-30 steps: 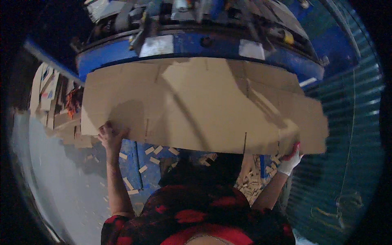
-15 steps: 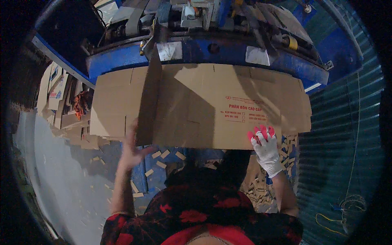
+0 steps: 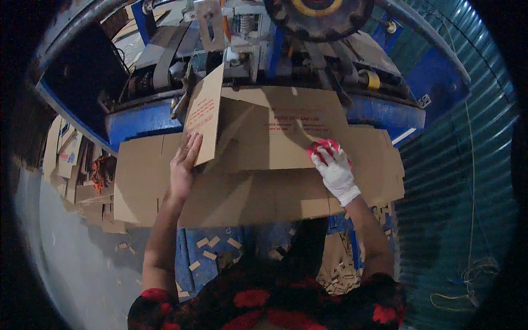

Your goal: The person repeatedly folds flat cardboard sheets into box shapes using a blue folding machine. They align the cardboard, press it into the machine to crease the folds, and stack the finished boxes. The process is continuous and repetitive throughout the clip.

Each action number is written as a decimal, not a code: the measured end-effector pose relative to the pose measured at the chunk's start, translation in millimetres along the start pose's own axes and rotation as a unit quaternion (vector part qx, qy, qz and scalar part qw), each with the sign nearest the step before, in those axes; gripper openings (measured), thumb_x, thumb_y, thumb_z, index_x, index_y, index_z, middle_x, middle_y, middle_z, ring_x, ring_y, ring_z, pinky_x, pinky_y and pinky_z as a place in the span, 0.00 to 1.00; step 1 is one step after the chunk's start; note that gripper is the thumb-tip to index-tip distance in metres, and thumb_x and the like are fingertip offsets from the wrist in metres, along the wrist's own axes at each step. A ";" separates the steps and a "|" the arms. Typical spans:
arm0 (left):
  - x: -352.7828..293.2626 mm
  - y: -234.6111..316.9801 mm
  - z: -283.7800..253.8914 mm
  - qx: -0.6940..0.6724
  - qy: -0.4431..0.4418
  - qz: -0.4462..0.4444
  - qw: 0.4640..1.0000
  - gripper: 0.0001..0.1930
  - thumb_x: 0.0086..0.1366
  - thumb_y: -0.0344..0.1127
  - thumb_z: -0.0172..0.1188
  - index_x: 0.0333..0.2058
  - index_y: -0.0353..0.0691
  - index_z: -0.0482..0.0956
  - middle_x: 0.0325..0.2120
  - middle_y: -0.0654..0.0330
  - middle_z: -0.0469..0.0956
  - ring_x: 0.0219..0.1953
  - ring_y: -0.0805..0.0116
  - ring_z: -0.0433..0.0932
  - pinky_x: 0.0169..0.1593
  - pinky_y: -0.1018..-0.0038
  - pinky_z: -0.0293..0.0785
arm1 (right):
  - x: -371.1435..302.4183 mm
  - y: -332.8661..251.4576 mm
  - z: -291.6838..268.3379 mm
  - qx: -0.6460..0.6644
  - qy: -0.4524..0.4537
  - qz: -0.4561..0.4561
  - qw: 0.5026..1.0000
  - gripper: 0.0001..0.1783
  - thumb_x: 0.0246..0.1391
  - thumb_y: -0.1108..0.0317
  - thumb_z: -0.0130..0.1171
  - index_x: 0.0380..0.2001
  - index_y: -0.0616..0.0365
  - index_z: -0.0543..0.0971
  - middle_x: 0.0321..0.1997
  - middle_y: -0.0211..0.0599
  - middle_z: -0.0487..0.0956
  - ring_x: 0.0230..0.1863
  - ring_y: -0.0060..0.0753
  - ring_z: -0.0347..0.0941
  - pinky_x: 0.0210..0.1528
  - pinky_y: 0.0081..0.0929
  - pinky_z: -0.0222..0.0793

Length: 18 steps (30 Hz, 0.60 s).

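A brown cardboard box blank (image 3: 247, 137) with red print lies in front of me, its far edge at the machine. Its left panel (image 3: 206, 121) is folded up, standing steeply. My bare left hand (image 3: 187, 159) grips that panel low down, fingers along its printed outer face; the thumb is mostly hidden. On the near right corner of the blank is my right hand (image 3: 333, 168), in a white glove with pink fingertips, its fingers bent over the cardboard. Under the blank lies a stack of flat cardboard (image 3: 236, 201), wider to both sides.
A blue machine (image 3: 140, 126) with rollers and belts spans the far side, a dark wheel (image 3: 319, 16) above it. Cardboard scraps (image 3: 341, 269) litter the floor below. More cardboard sheets (image 3: 69, 151) lean at the left. A corrugated green wall (image 3: 445, 209) stands at the right.
The box blank has moved away from me toward the machine, baring the stack beneath. Both hands have moved forward with it, and my left hand has closed on the raised panel.
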State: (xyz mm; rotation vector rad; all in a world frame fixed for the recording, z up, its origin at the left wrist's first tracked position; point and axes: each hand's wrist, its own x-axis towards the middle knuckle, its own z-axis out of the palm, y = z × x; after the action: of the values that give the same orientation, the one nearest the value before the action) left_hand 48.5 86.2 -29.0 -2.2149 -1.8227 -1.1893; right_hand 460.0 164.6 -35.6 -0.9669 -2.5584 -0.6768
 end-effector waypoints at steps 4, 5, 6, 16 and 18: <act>30.6 -28.5 26.6 -0.009 -0.007 0.011 1.000 0.37 0.46 0.24 0.65 0.59 0.42 0.67 0.59 0.52 0.67 0.63 0.51 0.63 0.63 0.63 0.62 | 29.2 31.0 37.0 0.020 -0.041 0.005 0.999 0.24 0.47 0.70 0.54 0.51 0.45 0.74 0.57 0.38 0.71 0.57 0.50 0.67 0.62 0.51 0.59; 40.1 -37.3 34.5 -0.006 -0.009 0.018 1.000 0.37 0.47 0.24 0.65 0.60 0.43 0.67 0.59 0.51 0.67 0.63 0.51 0.63 0.63 0.63 0.62 | 40.3 38.0 45.5 0.013 -0.045 0.008 0.999 0.24 0.46 0.70 0.55 0.51 0.46 0.74 0.57 0.38 0.71 0.57 0.50 0.67 0.63 0.51 0.58; 53.7 -47.8 42.4 -0.001 -0.007 0.021 1.000 0.37 0.47 0.24 0.65 0.60 0.43 0.67 0.59 0.51 0.67 0.62 0.51 0.63 0.63 0.63 0.62 | 54.7 45.5 53.4 0.009 -0.048 0.009 0.999 0.25 0.46 0.70 0.55 0.51 0.46 0.74 0.58 0.38 0.70 0.58 0.49 0.66 0.63 0.51 0.58; 167.0 -66.1 109.4 0.088 0.032 -0.054 0.994 0.23 0.61 0.22 0.45 0.56 0.31 0.65 0.51 0.41 0.71 0.52 0.48 0.72 0.56 0.61 0.69 | 165.3 104.8 81.4 0.036 -0.083 0.110 0.990 0.33 0.43 0.74 0.59 0.57 0.54 0.70 0.60 0.42 0.69 0.60 0.49 0.65 0.62 0.43 0.60; 114.8 -46.7 88.0 0.051 0.001 -0.023 0.998 0.21 0.60 0.24 0.49 0.54 0.31 0.68 0.50 0.43 0.73 0.50 0.51 0.74 0.55 0.63 0.70 | 127.1 112.4 67.6 0.080 -0.061 0.137 0.985 0.33 0.44 0.75 0.59 0.58 0.56 0.69 0.61 0.43 0.69 0.60 0.49 0.65 0.62 0.43 0.60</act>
State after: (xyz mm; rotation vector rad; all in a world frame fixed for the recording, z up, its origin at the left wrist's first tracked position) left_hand 57.0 237.1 -45.8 -2.1296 -1.8974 -1.0790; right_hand 436.9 342.1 0.6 -1.3052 -2.4667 -0.3404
